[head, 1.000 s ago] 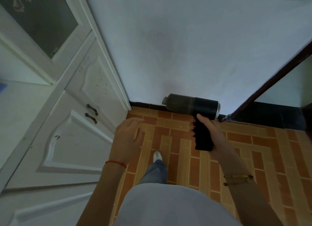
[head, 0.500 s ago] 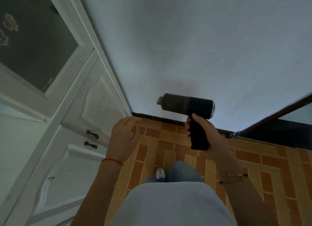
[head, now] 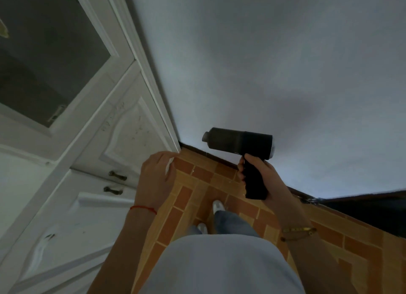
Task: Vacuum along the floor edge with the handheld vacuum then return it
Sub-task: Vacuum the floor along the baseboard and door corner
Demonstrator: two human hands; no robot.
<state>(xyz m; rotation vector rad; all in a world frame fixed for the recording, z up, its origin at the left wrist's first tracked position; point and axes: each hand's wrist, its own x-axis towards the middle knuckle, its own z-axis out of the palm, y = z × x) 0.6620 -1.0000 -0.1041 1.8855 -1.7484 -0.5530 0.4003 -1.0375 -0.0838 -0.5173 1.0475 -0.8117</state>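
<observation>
Head view, right hand [head: 267, 179] gripping handheld vacuum [head: 239, 143] handle, barrel above grip

Handheld vacuum [head: 238, 144] handle partly hidden inside right hand [head: 267, 179] grip; cabinet [head: 92, 183] cut off left.

A thin red string [head: 143, 208] circles the left wrist. Gold bracelets [head: 298, 232] ring the right wrist. Below them: grey top [head: 219, 265], blue jeans [head: 232, 223], white shoes [head: 218, 205].

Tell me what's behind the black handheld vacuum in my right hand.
Behind the black handheld vacuum, gripped by the right hand, are the pale wall and a dark baseboard strip. The stretch of baseboard behind its handle is covered.
</observation>
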